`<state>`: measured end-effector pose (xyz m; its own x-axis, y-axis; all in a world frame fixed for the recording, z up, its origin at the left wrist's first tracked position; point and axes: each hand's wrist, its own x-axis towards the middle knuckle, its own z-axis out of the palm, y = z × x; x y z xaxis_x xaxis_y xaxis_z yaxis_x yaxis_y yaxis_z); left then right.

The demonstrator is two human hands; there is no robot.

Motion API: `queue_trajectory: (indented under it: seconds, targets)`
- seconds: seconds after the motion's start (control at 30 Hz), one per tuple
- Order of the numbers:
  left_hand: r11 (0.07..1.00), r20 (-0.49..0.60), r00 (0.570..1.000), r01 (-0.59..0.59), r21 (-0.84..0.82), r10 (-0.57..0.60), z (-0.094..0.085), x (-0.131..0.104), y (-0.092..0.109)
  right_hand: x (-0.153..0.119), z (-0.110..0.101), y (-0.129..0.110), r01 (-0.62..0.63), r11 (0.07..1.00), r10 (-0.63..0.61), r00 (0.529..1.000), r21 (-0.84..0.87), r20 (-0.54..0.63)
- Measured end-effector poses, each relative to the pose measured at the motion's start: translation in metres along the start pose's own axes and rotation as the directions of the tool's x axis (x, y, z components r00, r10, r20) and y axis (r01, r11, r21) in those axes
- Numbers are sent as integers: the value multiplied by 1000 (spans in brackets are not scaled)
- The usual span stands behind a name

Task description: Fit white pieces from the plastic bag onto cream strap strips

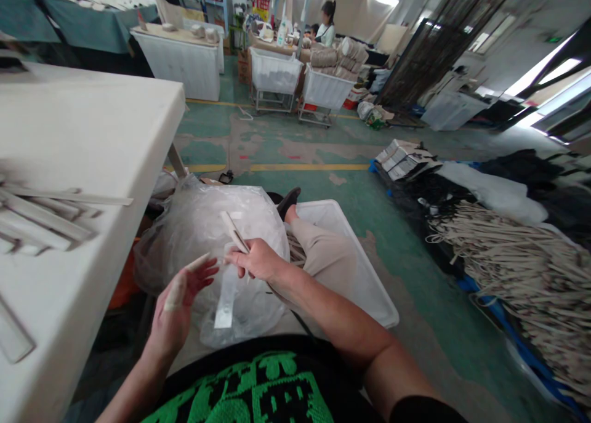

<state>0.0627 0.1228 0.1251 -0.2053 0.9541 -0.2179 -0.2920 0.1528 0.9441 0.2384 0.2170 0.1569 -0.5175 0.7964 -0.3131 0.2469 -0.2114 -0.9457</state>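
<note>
Head view: pinches pale strip (233, 231) with right hand (261, 260), spreads left hand (176, 300); cannot tell finished from unfinished among tabletop strips (50, 220).

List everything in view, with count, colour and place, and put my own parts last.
Table: one, white, left
Strips: several, pale, on table
Plastic bag: one, clear, between table and tray
Tray: one, white, right of bag
Cords: too many to count, beige, right
Tied bundle: one, whitish, beyond cords
Wheeled bins: two, white, back centre
Large bin: one, white, back left
Floor: one, green, yellow-lined
People: at least two, back
Back clutter: blurred, uncountable
Shirt: one, black with green, bottom
Leg: one clearly visible, beige-clad, beside tray
Left hand: one, taped, near bag
Right hand: one, over bag, holding one pale strip
</note>
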Motion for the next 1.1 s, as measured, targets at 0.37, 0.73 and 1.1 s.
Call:
queue_trajectory:
  seconds: [0.37, 0.73, 1.1]
  targets:
    - [899, 357, 827, 368, 239, -434, 19, -2, -11, 6, -4, 5, 89, 972, -102, 994, -219, -47]
    - [859, 35, 892, 444, -255, -451, 26, 24, -24, -18, -12, 20, -103, 994, 97, 987, 38, 129]
    - [809, -15, 872, 448, -379, -490, 41, 37, -13, -55, 19, 58, -262, 965, 248, 898, -12, 363]
